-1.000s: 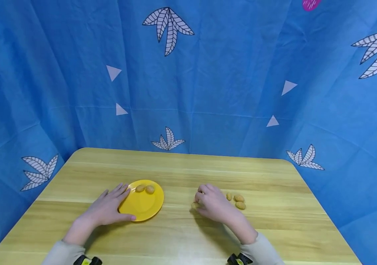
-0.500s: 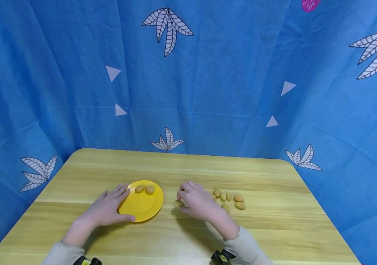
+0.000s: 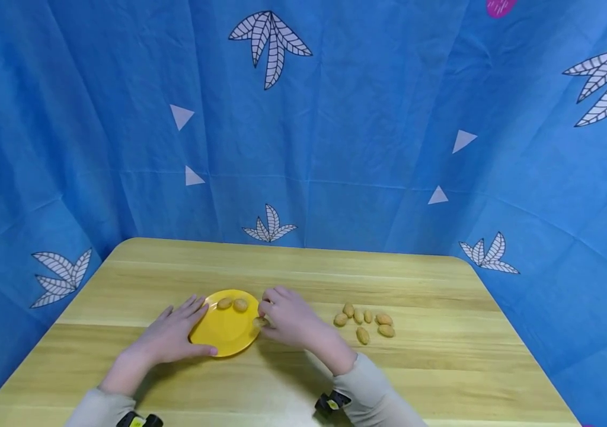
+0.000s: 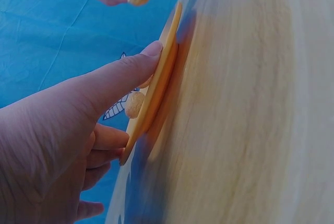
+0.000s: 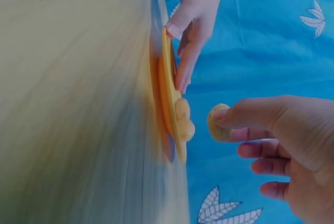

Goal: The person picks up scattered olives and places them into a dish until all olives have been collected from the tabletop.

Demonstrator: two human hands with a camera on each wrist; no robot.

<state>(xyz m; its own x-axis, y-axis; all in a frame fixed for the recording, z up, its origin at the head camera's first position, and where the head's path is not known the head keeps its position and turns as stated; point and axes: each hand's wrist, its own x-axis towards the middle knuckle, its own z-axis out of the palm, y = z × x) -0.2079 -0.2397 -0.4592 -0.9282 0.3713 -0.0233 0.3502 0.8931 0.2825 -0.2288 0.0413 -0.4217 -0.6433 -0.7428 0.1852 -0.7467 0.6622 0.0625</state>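
A yellow plate [image 3: 226, 332] lies on the table, with two tan, rough-shelled nuts [image 3: 240, 305] near its far rim. My left hand [image 3: 172, 335] rests at the plate's left side, fingers spread and nearly straight, thumb touching the rim. Between thumb and fingers of my right hand [image 3: 290, 317] is another rough tan nut [image 5: 219, 122], held at the plate's right rim in the head view. The right wrist view shows this nut raised above the plate's surface, apart from the two nuts [image 5: 185, 129] there. The right hand's remaining fingers are loosely bent.
Several more nuts [image 3: 363, 335] lie in a loose group on the wooden table [image 3: 442, 367], right of the right hand. A blue patterned cloth [image 3: 362, 118] hangs behind the table and along its sides.
My right hand has moved left from beside the loose nuts to the plate's right rim, carrying a nut. The left hand and the plate stay where they were.
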